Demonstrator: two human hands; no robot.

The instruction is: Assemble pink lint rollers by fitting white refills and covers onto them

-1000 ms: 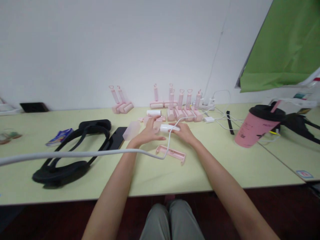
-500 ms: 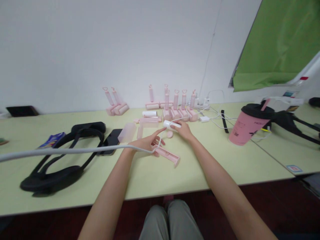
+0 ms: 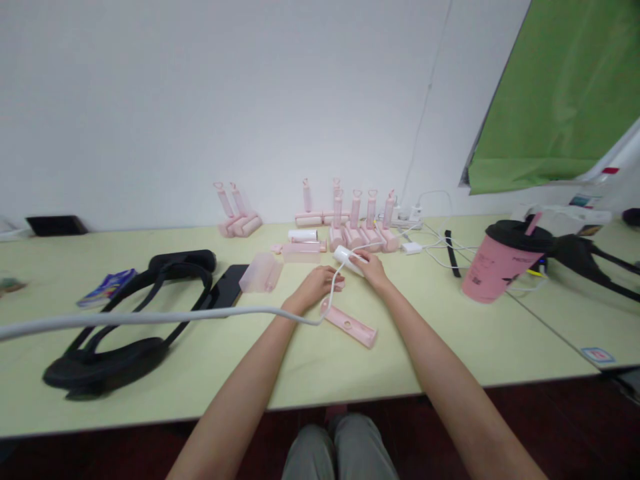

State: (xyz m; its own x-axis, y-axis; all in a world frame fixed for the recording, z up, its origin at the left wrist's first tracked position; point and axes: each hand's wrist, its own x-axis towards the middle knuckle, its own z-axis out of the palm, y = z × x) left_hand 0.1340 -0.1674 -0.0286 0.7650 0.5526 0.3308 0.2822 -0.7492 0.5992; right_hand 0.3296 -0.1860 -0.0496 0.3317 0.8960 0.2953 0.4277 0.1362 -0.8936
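Note:
My right hand [image 3: 371,268] is closed round a white cylinder [image 3: 345,256] with a rounded end, tilted above the table. Beside it, my left hand [image 3: 316,285] has its fingers curled on a small round pink cap [image 3: 341,283], partly hidden by the fingertips. Just in front of my hands lies a long pink half-shell [image 3: 353,325] with a round hole. Left of them are a translucent pink case [image 3: 257,272] and a slim pink tube [image 3: 273,275]. Behind, another white cylinder [image 3: 302,235] lies near a pale pink case [image 3: 301,252].
Several finished-looking pink cylinders with upright strap loops [image 3: 361,233] line the wall. A black headset [image 3: 130,320] and phone [image 3: 226,288] are at left, a pink cup [image 3: 493,267] at right. A grey cable [image 3: 200,315] crosses close to the camera; white cables lie back right.
My left hand has left the pink half-shell and moved right to the small cap. The half-shell now lies turned over. My right hand still holds the white cylinder, now tilted differently.

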